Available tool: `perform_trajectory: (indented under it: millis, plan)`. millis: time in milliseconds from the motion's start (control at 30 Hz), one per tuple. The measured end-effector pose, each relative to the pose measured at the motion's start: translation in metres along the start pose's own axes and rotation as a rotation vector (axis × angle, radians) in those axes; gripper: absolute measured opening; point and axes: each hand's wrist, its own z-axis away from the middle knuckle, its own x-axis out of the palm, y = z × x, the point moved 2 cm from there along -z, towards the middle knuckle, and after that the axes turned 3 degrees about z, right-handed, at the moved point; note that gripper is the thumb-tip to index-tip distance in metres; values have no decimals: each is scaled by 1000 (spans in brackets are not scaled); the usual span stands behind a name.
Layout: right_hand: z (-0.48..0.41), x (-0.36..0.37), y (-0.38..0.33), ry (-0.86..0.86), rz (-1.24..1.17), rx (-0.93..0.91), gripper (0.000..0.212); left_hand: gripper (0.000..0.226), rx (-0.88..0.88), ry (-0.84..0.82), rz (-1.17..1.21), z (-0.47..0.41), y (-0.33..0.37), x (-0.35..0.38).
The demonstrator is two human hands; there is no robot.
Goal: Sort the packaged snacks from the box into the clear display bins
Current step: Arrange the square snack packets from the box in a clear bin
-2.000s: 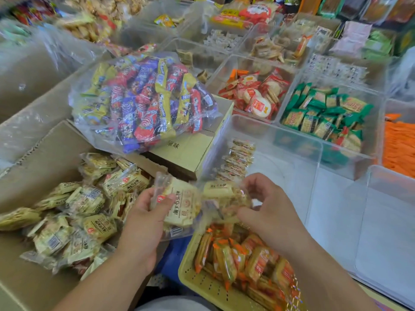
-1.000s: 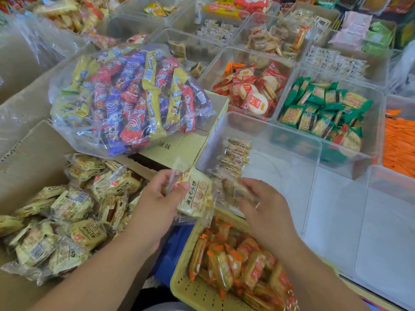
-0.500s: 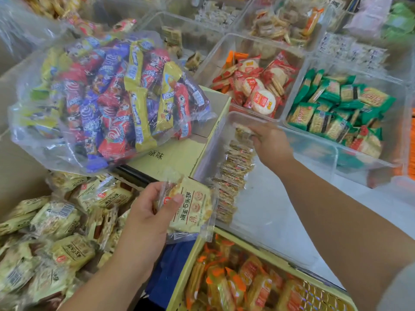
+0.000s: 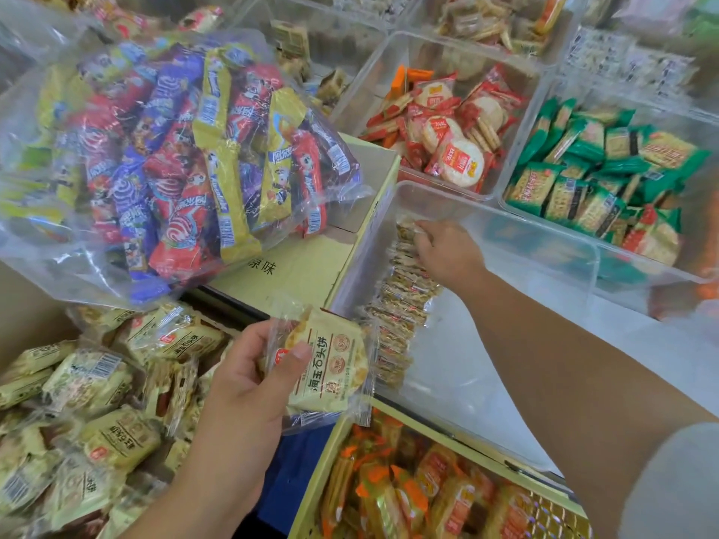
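1. A big clear bag (image 4: 175, 157) full of red, purple and yellow snack bars fills the upper left of the frame. It lies on a closed carton (image 4: 295, 266) with a pale yellow top.
2. The cardboard box (image 4: 23, 305) is at the lower left. Many yellow packets (image 4: 89, 383) lie loose in it, in a heap.
3. The clear bin (image 4: 505, 235) takes the middle right of the frame. Most of its floor is bare.
4. Above it, in the upper right, we see a bin of red packets (image 4: 447, 142) and, to the right of that one, a bin of green packets (image 4: 583, 177).
5. A yellow basket (image 4: 323, 453) at the bottom centre holds orange packets.
6. A row of packets (image 4: 400, 305) stands on edge along the left wall of the clear bin.
7. The right hand (image 4: 447, 250) reaches into the clear bin, at the far end of this row. Its fingers are bent down onto the last packet there; we cannot tell if they grasp it or only press it.
8. The left hand (image 4: 249, 383) is at the lower centre, between the cardboard box and the clear bin.
9. It grasps a single packet (image 4: 330, 367), with the thumb across the printed front and the fingers behind it. This packet is in the air, just beside the near corner of the clear bin.
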Motion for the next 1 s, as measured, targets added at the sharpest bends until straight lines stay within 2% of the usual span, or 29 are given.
perform_trajectory:
  millis: [133, 233, 367, 433, 633, 767, 867, 933, 1000]
  plan:
    - [21, -5, 13, 303, -294, 149, 30, 30, 11, 19, 8, 2, 2, -1]
    - [37, 1, 16, 388, -544, 318, 47, 21, 37, 72, 42, 2, 5, -4]
    - [49, 23, 0, 133, -998, 628, 74, 17, 24, 90, 79, 5, 9, -3]
    - [57, 30, -7, 64, -1057, 610, 81, 19, -2, 96, 82, 7, 9, -3]
    - [80, 42, -7, 50, -1321, 624, 116, 22, -32, 119, 112, 9, 10, 0]
    - [83, 42, -14, -135, -1289, 525, 121, 21, -46, 107, 122, 9, 11, 4]
    - [83, 40, -14, -193, -1250, 515, 122, 18, -58, 99, 128, 9, 11, 6]
    - [83, 36, -12, -177, -1241, 543, 112, 16, -61, 94, 130, 10, 11, 6]
    - [81, 33, -9, -125, -1220, 671, 98, 15, -53, 87, 134, 10, 12, 5]
